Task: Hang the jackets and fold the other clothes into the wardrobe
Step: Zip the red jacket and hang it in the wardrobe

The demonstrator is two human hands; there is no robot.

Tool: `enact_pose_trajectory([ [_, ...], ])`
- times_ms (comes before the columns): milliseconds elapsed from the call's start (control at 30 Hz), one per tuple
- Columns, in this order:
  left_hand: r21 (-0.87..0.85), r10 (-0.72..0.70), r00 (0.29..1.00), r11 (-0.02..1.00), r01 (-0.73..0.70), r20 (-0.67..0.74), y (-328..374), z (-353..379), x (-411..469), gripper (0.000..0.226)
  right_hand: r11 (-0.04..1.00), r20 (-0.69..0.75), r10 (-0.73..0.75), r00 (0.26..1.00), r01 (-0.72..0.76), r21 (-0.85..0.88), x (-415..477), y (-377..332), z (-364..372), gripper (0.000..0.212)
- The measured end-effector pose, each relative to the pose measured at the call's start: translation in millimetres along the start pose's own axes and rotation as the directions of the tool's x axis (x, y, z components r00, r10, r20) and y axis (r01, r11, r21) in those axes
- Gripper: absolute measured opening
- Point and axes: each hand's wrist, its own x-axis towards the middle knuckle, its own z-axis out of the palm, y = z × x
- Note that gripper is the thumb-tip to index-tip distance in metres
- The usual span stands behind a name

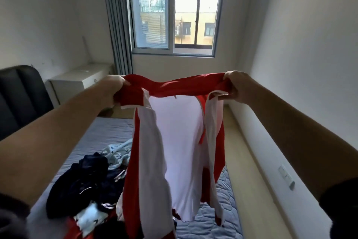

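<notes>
Holding the jacket (174,142) up over the bed (104,132), the left hand (113,88) and right hand (236,87) each clutch a bunched shoulder, so it hangs open, lining showing. To hang it well, I'd say get both shoulders level and spread; the pile (83,184) lies on the bed beneath.

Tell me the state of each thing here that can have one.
Jacket: held up, front open, hanging over the bed.
Left hand: grips one jacket shoulder.
Right hand: grips the other shoulder.
Clothes pile: unfolded, heaped on the bed.
Curtain: drawn aside.
</notes>
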Motion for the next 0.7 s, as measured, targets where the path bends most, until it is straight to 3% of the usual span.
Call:
enact_pose_trajectory([
  [167, -0.141, 0.000, 0.971, 0.989, 0.035, 0.240, -28.2, 12.1, -46.7, 0.019, 0.995, 0.320, 0.020, 0.947, -0.050, 0.083, -41.6, 34.9, -15.6, 0.016],
  [267, -0.152, 0.067, 0.930, 0.988, -0.012, 0.361, -43.4, 14.7, -66.0, 0.012, 0.996, 0.394, 0.030, 0.918, -0.060, 0.063, -52.2, 49.0, -26.1, 0.015],
  [367, -0.168, 0.114, 0.920, 0.984, -0.053, 0.374, -48.5, 14.6, -68.8, 0.024, 0.997, 0.430, 0.016, 0.903, -0.046, 0.059, -51.9, 50.4, -33.4, 0.018],
  [467, -0.205, 0.092, 0.953, 0.978, -0.032, 0.290, -51.9, 25.8, -53.3, 0.011, 1.000, 0.416, -0.003, 0.910, -0.009, 0.027, -38.1, 46.2, -27.8, 0.018],
  [567, -0.203, 0.036, 0.959, 0.979, 0.022, 0.281, -63.9, 45.6, -21.7, 0.009, 0.998, 0.311, 0.007, 0.950, 0.014, -0.065, -6.6, 60.4, -7.3, 0.014],
  [700, -0.034, -0.115, 0.951, 0.991, 0.130, 0.287, -113.2, 76.1, 33.2, 0.013, 0.965, 0.150, 0.079, 0.985, -0.038, -0.259, 51.0, 127.1, 29.6, 0.010],
])
